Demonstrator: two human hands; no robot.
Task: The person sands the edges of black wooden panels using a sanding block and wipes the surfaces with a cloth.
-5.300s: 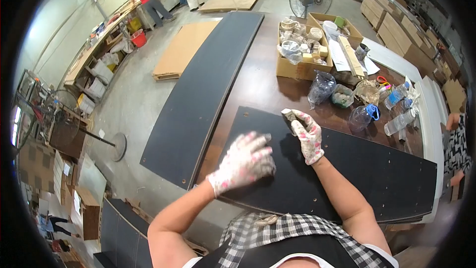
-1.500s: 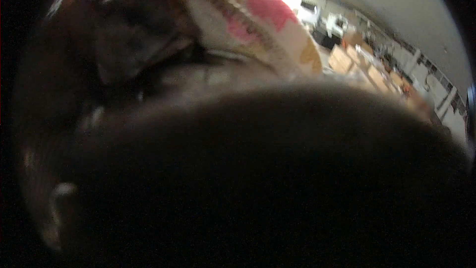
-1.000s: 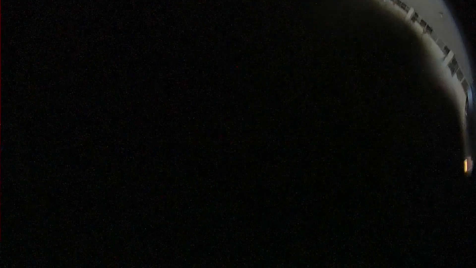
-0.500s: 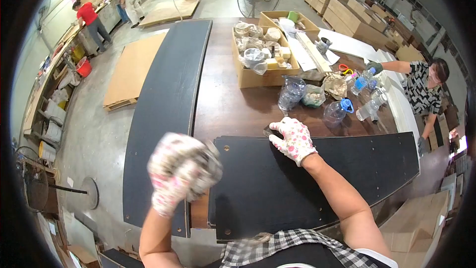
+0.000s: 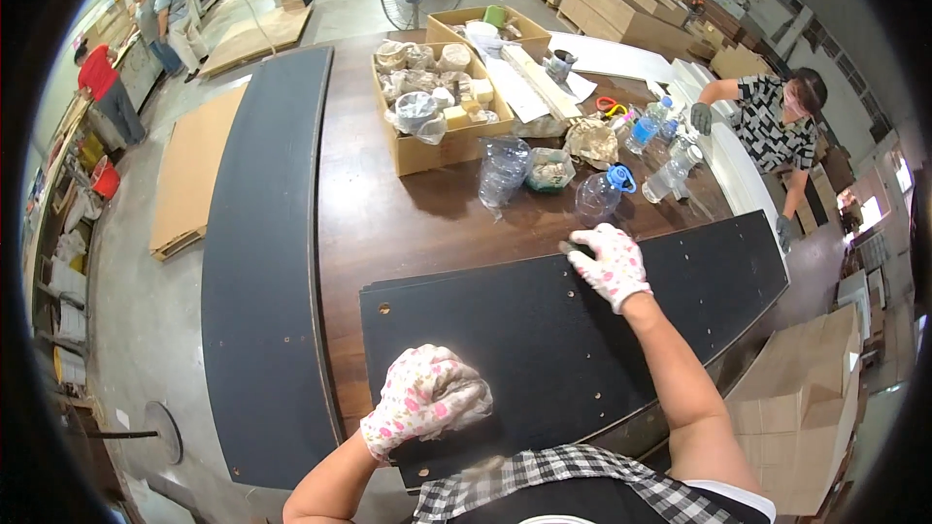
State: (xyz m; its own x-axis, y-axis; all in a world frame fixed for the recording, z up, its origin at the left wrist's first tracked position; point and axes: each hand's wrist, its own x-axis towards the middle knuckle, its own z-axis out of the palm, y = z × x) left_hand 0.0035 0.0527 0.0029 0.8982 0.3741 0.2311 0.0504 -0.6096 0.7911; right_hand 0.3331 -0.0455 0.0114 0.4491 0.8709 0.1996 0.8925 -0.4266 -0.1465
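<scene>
My left hand (image 5: 427, 398), in a white glove with pink flowers, is closed round a crumpled, greyish rag (image 5: 471, 403). It is low over the near left part of a black panel (image 5: 524, 330) with small holes. Wearing a matching glove, my right hand (image 5: 614, 267) rests at the panel's far edge with thumb and fingers apart. Its fingertips look dark; whether this is dirt or some small thing, I cannot tell. Beneath the top panel another black edge shows at the far left corner.
Another long black panel (image 5: 257, 281) lies to the left. Beyond my right hand are a blue-capped bottle (image 5: 597, 194), plastic bags, and a cardboard box (image 5: 442, 150) of wrapped pieces. A person (image 5: 777, 126) in dark gloves stands at the right beside white curved panels (image 5: 728, 150).
My left hand has come down with the rag from beside the panel's left edge onto its near left part. The view has turned right; my right hand stays at the far edge.
</scene>
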